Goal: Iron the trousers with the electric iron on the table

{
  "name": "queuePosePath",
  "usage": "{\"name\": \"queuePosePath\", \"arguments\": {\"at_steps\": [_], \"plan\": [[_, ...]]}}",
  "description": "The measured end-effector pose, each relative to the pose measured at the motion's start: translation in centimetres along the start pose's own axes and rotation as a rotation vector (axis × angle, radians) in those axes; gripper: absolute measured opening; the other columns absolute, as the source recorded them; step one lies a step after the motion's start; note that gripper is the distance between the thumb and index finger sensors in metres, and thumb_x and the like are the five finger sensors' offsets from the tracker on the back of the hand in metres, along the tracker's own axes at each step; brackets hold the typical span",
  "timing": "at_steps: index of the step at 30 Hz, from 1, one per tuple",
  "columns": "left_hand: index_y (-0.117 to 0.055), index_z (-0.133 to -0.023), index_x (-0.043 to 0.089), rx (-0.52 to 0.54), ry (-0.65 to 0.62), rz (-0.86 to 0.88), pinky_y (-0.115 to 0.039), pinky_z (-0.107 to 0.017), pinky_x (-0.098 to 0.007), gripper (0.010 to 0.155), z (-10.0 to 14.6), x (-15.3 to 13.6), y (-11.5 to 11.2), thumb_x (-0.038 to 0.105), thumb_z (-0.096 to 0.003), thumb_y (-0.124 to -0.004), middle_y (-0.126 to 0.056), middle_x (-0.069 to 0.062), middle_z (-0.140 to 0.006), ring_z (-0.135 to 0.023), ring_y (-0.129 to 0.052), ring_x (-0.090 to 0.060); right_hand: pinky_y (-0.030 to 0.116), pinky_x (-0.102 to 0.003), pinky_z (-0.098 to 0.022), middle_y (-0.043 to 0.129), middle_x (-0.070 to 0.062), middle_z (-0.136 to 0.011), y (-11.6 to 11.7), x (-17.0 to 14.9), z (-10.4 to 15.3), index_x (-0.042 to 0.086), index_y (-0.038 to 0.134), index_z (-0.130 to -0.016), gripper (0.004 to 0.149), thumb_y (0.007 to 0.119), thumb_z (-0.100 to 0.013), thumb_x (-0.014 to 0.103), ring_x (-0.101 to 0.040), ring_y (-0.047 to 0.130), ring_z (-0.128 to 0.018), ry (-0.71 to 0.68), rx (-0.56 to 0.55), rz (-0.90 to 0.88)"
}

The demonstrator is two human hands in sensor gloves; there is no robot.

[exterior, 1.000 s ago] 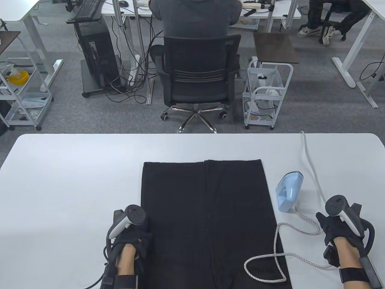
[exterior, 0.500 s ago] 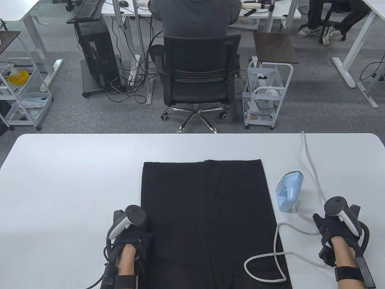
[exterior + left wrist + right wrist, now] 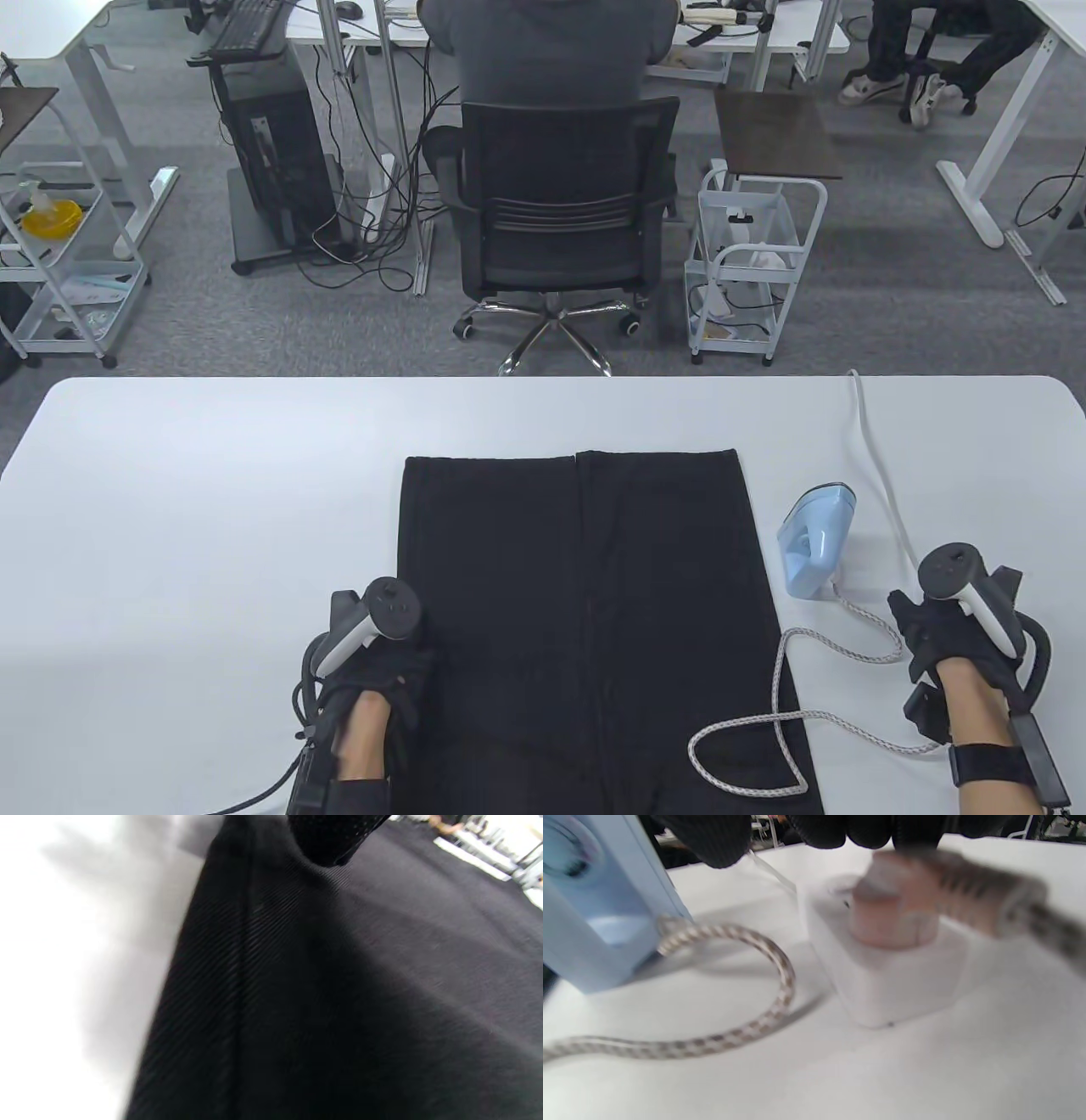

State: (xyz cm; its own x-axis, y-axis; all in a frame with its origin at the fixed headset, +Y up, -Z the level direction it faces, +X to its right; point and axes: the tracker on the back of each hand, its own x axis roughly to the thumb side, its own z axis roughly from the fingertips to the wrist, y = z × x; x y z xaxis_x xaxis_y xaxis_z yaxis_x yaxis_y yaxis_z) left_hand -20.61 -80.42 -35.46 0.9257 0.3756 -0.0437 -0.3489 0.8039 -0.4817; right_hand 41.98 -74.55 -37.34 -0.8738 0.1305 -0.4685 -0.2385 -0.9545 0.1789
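Observation:
Black trousers (image 3: 585,611) lie flat in the middle of the white table (image 3: 212,509), legs pointing away from me. My left hand (image 3: 399,671) rests on their near left edge; in the left wrist view one gloved fingertip (image 3: 335,840) touches the fabric (image 3: 339,984). A light blue iron (image 3: 814,543) stands on its heel just right of the trousers. Its braided cord (image 3: 789,654) loops over the trousers' right edge. My right hand (image 3: 912,615) hovers right of the iron, its fingers (image 3: 818,830) just above the plug (image 3: 895,908) seated in a white socket block (image 3: 903,984), holding nothing.
A white cable (image 3: 878,458) runs from beside my right hand to the table's far edge. Beyond the table a person sits in a black office chair (image 3: 551,221), and a white trolley (image 3: 747,263) stands to its right.
My right hand has shifted slightly away from me above the plug. My left hand has edged a little to the right on the trousers. Iron and cord have not moved.

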Motion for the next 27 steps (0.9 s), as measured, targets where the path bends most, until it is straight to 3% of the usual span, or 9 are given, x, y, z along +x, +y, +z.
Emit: {"name": "queuePosePath", "arguments": {"at_steps": [4, 7, 11, 15, 17, 20, 23, 27], "plan": [[-0.031, -0.118, 0.006, 0.215, -0.186, 0.049, -0.026, -0.060, -0.084, 0.073, 2.9, 3.3, 2.4, 0.040, -0.0645, -0.069, -0.013, -0.029, -0.118, -0.101, -0.014, -0.063, 0.048, -0.075, -0.066, 0.048, -0.030, -0.117, -2.8, 2.1, 3.8, 0.003, 0.049, -0.113, 0.071, 0.067, -0.063, 0.050, -0.060, 0.057, -0.100, -0.186, -0.124, -0.109], [-0.034, -0.118, 0.005, 0.296, -0.277, 0.035, -0.027, -0.060, -0.084, 0.075, 4.8, 6.5, 3.5, 0.044, -0.0649, -0.068, -0.016, -0.030, -0.119, -0.102, -0.017, -0.064, 0.047, -0.075, -0.065, 0.050, -0.032, -0.116, -3.3, 4.4, 6.7, 0.003, 0.049, -0.113, 0.071, 0.067, -0.063, 0.050, -0.062, 0.060, -0.098, -0.380, -0.169, -0.232], [-0.030, -0.119, 0.006, 0.346, -0.399, 0.022, -0.028, -0.060, -0.084, 0.075, 6.5, 11.0, 3.0, 0.046, -0.0655, -0.066, -0.015, -0.031, -0.119, -0.102, -0.018, -0.065, 0.045, -0.076, -0.065, 0.046, -0.032, -0.117, -2.0, 9.6, 12.3, 0.004, 0.044, -0.114, 0.073, 0.066, -0.063, 0.050, -0.064, 0.055, -0.099, -0.581, -0.275, -0.211], [-0.022, -0.119, 0.006, 0.347, -0.482, 0.023, -0.026, -0.059, -0.084, 0.081, 7.3, 13.6, 0.1, 0.049, -0.0652, -0.065, -0.008, -0.032, -0.118, -0.101, -0.015, -0.066, 0.043, -0.077, -0.065, 0.036, -0.031, -0.119, 0.9, 13.9, 17.4, 0.006, 0.033, -0.116, 0.077, 0.062, -0.064, 0.053, -0.064, 0.046, -0.102, -0.716, -0.321, -0.226], [-0.021, -0.118, 0.006, 0.341, -0.502, 0.019, -0.027, -0.059, -0.084, 0.082, 7.2, 13.9, -1.0, 0.051, -0.0649, -0.064, -0.008, -0.032, -0.117, -0.101, -0.015, -0.066, 0.041, -0.078, -0.065, 0.034, -0.031, -0.119, 2.7, 15.5, 18.7, 0.005, 0.032, -0.116, 0.078, 0.063, -0.063, 0.052, -0.065, 0.043, -0.102, -0.776, -0.265, -0.271], [-0.020, -0.118, 0.006, 0.310, -0.518, 0.048, -0.028, -0.059, -0.084, 0.083, 6.9, 13.5, -2.6, 0.052, -0.0646, -0.063, -0.007, -0.032, -0.117, -0.101, -0.016, -0.066, 0.042, -0.076, -0.066, 0.035, -0.031, -0.119, 5.4, 17.3, 20.0, 0.005, 0.030, -0.116, 0.079, 0.063, -0.063, 0.053, -0.064, 0.045, -0.102, -0.840, -0.228, -0.195], [-0.020, -0.118, 0.005, 0.278, -0.517, 0.019, -0.028, -0.059, -0.084, 0.084, 6.5, 13.0, -3.5, 0.052, -0.0642, -0.063, -0.007, -0.034, -0.117, -0.100, -0.016, -0.067, 0.043, -0.077, -0.065, 0.034, -0.032, -0.118, 7.7, 18.0, 19.4, 0.004, 0.027, -0.116, 0.080, 0.062, -0.063, 0.053, -0.063, 0.045, -0.102, -0.822, -0.198, -0.098], [-0.020, -0.118, 0.005, 0.273, -0.516, -0.033, -0.028, -0.059, -0.084, 0.083, 6.3, 13.2, -3.6, 0.052, -0.0643, -0.063, -0.008, -0.033, -0.117, -0.101, -0.017, -0.067, 0.042, -0.077, -0.065, 0.034, -0.033, -0.118, 8.7, 17.9, 18.7, 0.003, 0.026, -0.115, 0.080, 0.061, -0.063, 0.052, -0.063, 0.045, -0.102, -0.816, -0.104, -0.139]]}}
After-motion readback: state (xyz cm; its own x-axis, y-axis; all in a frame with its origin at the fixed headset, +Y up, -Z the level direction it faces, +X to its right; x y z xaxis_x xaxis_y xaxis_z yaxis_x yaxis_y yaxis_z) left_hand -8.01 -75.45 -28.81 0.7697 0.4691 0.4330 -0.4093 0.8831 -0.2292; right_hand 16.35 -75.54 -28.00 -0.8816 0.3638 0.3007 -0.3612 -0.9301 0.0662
